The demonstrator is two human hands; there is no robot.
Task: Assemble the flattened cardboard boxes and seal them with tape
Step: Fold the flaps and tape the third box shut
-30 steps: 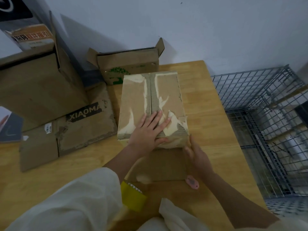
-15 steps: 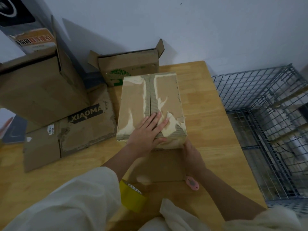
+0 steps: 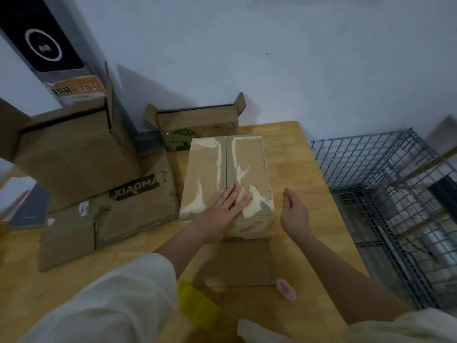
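Note:
A closed cardboard box (image 3: 205,167) with torn pale tape marks stands on the wooden table (image 3: 309,184), its two top flaps meeting at a centre seam. My left hand (image 3: 226,206) lies flat on the near end of the top, fingers spread across the seam. My right hand (image 3: 294,214) hovers just right of the box, fingers apart, touching nothing. A flat piece of cardboard (image 3: 237,263) lies under the box's near end. A yellow tape roll (image 3: 195,303) sits by my left sleeve, blurred. A small pink cutter (image 3: 285,288) rests on the table near the flat piece.
A flattened box printed XIAOMA (image 3: 103,216) lies at left with a large open box (image 3: 74,154) on it. A small open box with a green tree print (image 3: 197,127) stands at the back. A wire cage (image 3: 395,194) borders the table's right edge.
My right hand has left the box's near right corner and lifted away to the right. The left hand stays pressed on top. The view has tilted upward.

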